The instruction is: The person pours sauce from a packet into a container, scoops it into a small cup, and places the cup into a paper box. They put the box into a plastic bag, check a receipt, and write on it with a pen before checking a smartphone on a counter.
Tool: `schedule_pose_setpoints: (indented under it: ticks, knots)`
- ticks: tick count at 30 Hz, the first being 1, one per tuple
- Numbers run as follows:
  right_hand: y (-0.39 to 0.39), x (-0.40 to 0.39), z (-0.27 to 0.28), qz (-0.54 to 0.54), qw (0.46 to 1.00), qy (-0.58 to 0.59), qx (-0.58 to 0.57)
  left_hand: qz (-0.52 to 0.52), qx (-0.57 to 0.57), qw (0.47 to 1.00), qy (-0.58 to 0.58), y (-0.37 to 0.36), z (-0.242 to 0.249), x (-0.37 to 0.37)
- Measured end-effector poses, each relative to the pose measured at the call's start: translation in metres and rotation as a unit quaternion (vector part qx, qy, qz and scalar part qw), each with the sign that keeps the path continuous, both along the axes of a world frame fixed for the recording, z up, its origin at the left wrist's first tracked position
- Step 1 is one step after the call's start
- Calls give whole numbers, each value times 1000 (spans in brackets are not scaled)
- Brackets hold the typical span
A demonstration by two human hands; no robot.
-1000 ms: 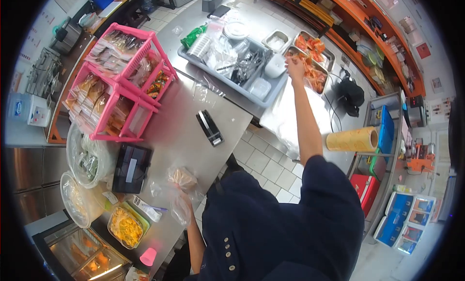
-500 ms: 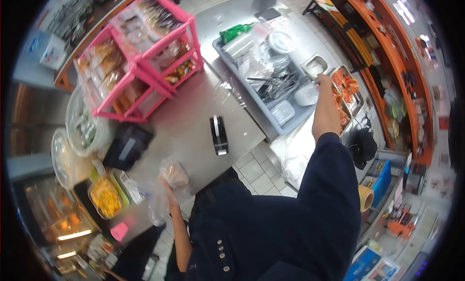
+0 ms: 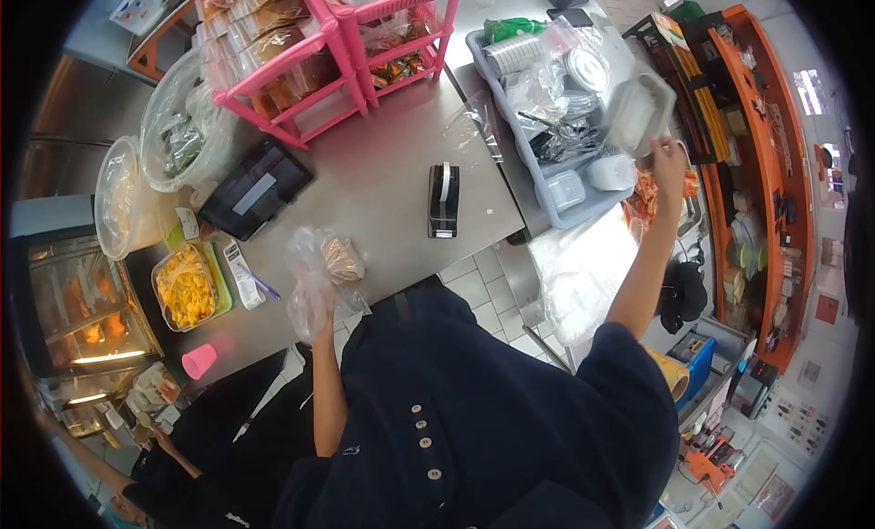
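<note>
My left hand (image 3: pixel 316 308) is wrapped in thin clear plastic and closed at the front edge of the steel counter. It grips a clear plastic bag (image 3: pixel 342 259) with something beige inside. Out to the right, my right hand (image 3: pixel 670 164) has its fingers on the near edge of a pale rectangular tub (image 3: pixel 641 114), blurred and tilted, with whitish contents. Below that hand lie metal trays of orange-red food (image 3: pixel 645 199). To its left stands a blue-grey bin (image 3: pixel 547 201) with cups, lids and wrapped cutlery. A black tape dispenser (image 3: pixel 444 201) sits between my hands.
Pink racks (image 3: pixel 319 46) of packaged food stand at the back left. Nearby are a black tablet (image 3: pixel 257 192), large plastic-lined tubs (image 3: pixel 118 201), a tray of yellow food (image 3: pixel 187 287) and a pink cup (image 3: pixel 199 360). Another person's arm (image 3: pixel 96 456) shows at the lower left.
My right hand has lifted the pale tub up from beside the trays. My view has shifted, so the counter things appear higher and further right. My left hand keeps the bag.
</note>
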State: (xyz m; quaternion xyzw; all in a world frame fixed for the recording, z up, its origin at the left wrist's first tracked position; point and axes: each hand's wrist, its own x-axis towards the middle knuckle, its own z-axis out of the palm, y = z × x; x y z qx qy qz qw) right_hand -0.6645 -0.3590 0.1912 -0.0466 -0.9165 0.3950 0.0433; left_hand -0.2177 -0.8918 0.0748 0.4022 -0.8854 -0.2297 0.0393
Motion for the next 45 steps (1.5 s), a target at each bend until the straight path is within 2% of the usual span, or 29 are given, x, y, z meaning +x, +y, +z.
schedule_pose_setpoints:
  ticks: [2, 3, 4, 5, 7, 12, 15, 16, 17, 18, 19, 20, 21, 22, 23, 24, 26, 31, 32, 35, 36, 38, 40, 42, 44, 45]
  knots:
    - [-63, 61, 9, 46, 999, 3, 3, -28, 25, 999, 29, -4, -11, 6]
    - [-84, 83, 5, 66, 997, -48, -17, -39, 42, 997, 56, -5, -19, 10]
    - [-101, 100, -9, 87, 994, -55, 42, -45, 84, 991, 97, -11, -49, 18]
    - [-112, 113, -35, 112, 991, -72, -6, -48, 106, 984, 134, -13, -64, 24]
    - [-137, 141, -78, 120, 989, -76, -51, -52, 130, 970, 197, -12, -68, 21]
    - [-173, 170, -138, 111, 986, -110, 64, -58, 148, 950, 269, -5, -50, 20]
    - [-175, 176, -144, 82, 995, -23, 50, -56, 142, 940, 303, -5, -40, 23]
    - [-201, 191, -98, 48, 993, 5, 109, -55, 136, 936, 319, -6, -36, 25]
    - [-206, 191, -100, 43, 979, 99, 171, -56, 125, 931, 337, -4, -31, 25]
    - [-215, 188, -93, 54, 973, 150, 166, -62, 113, 925, 358, -1, -29, 23]
    - [-221, 183, -98, 80, 982, 126, 117, -67, 112, 920, 371, 1, -29, 19]
    - [-226, 175, -102, 125, 974, 97, 163, -70, 116, 914, 381, 3, -29, 18]
    - [-230, 166, -111, 171, 959, 28, 224, -78, 196, 907, 364, 2, -37, 23]
    - [-230, 157, -128, 229, 927, 17, 296, -79, 273, 896, 341, 0, -46, 27]
    - [-240, 155, -127, 230, 918, -47, 320, -73, 312, 874, 365, -2, -23, 20]
    - [-247, 156, -123, 218, 915, -44, 337, -65, 351, 849, 389, -5, 1, 13]
    - [-244, 149, -131, 221, 913, -28, 342, -51, 426, 788, 442, -8, 9, 6]
    - [-232, 133, -141, 223, 920, -52, 318, -13, 498, 769, 400, -10, 15, 12]
    - [-225, 125, -144, 235, 915, -50, 323, -30, 447, 777, 442, -6, -14, 7]
    - [-213, 119, -129, 233, 919, -9, 317, -74, 325, 845, 418, -11, -20, 10]
    - [-210, 120, -121, 205, 926, -11, 318, -38, 431, 782, 449, -9, -24, 8]
    - [-209, 127, -99, 149, 923, -31, 354, -23, 461, 758, 461, -8, -27, 7]
    - [-206, 132, -93, 128, 912, -42, 387, -1, 525, 708, 472, -9, -22, 9]
    - [-200, 132, -101, 135, 914, -33, 382, 24, 617, 624, 479, -9, -14, 10]
    - [-223, 150, -110, 194, 900, -3, 391, 6, 606, 642, 470, -10, -14, 8]
    - [-233, 156, -117, 225, 891, 12, 395, -19, 569, 670, 476, -10, -15, 8]
